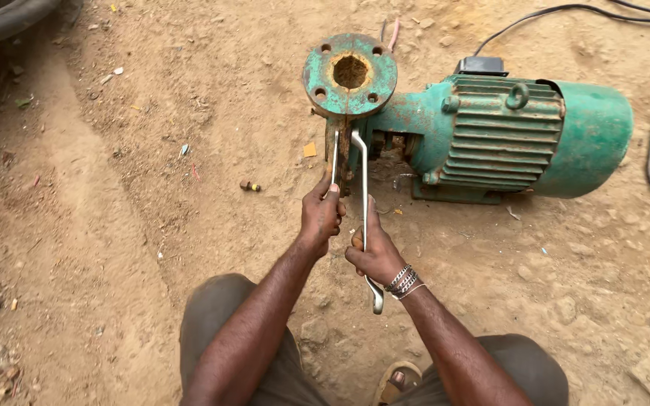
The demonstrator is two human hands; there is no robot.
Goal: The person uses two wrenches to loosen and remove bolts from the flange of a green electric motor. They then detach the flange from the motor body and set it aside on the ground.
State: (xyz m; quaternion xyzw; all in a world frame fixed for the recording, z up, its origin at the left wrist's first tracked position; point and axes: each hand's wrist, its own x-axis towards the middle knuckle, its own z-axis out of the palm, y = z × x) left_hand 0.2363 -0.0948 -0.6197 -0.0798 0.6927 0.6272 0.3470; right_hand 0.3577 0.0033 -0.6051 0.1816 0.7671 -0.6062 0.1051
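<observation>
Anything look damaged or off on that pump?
Yes. The round flange is rusty around its bore, green paint worn off. A small bolt lies loose in the dirt left of the pump. Left hand and right hand each hold a wrench.

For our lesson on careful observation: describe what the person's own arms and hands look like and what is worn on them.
Both forearms are bare, with no sleeves or gloves showing. The right hand has a stack of thin silver-coloured bangles at the wrist. The left hand wears nothing visible.
</observation>
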